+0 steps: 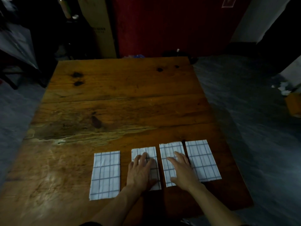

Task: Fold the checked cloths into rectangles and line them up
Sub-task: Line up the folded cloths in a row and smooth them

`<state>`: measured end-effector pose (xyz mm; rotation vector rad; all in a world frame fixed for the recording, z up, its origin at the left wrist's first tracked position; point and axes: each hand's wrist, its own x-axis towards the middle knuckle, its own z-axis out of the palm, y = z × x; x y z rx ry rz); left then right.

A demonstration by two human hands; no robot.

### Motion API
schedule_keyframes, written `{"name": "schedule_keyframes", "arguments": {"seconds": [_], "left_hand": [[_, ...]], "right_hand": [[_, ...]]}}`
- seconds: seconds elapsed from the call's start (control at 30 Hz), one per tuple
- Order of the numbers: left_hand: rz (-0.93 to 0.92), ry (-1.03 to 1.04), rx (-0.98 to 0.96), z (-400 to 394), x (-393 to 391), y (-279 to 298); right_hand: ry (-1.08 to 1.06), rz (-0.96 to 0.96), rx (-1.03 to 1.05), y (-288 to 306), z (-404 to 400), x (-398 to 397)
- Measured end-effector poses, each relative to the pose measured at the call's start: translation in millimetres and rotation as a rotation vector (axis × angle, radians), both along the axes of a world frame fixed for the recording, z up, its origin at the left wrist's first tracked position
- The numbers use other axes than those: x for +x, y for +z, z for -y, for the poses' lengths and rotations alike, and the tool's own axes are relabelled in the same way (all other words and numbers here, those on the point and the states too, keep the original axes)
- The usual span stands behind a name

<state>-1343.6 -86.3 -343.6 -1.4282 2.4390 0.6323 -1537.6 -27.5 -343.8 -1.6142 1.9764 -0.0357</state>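
Several white checked cloths, each folded into a narrow rectangle, lie side by side near the front edge of the wooden table. The leftmost cloth lies apart from the others and sits a little nearer to me. My left hand rests flat, fingers straight, on the second cloth. On the third cloth my right hand presses flat with the fingers spread. The rightmost cloth lies untouched just right of that hand, separated from the third by a thin gap.
The table's right edge runs close past the rightmost cloth. Beyond the far edge stand a red wall and a tall cardboard box. Grey floor surrounds the table, with crumpled paper and an orange box at right.
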Motion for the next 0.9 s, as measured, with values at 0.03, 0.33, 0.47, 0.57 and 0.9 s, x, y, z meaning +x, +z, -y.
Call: {"name": "schedule_keyframes", "arguments": {"seconds": [0.03, 0.33, 0.47, 0.57, 0.9], "left_hand": [[-0.002, 0.011, -0.002, 1.8, -1.3, -0.1], [0.019, 0.043, 0.007, 7.1, -5.7, -3.0], [0.024, 0.023, 0.013, 7.4, -7.6, -2.6], [0.027, 0.008, 0.017, 7.6, -8.6, -2.6], [0.019, 0.007, 0.007, 6.0, -8.1, -3.5]], "right_hand": [[0.0, 0.004, 0.0, -0.4, 0.1, -0.2], [-0.002, 0.022, 0.008, -1.3, -0.1, -2.0], [0.0, 0.019, 0.008, -0.7, 0.5, -2.0], [0.003, 0.016, 0.014, -1.1, 0.3, -2.0], [-0.006, 0.008, 0.004, -1.9, -0.5, -2.3]]}}
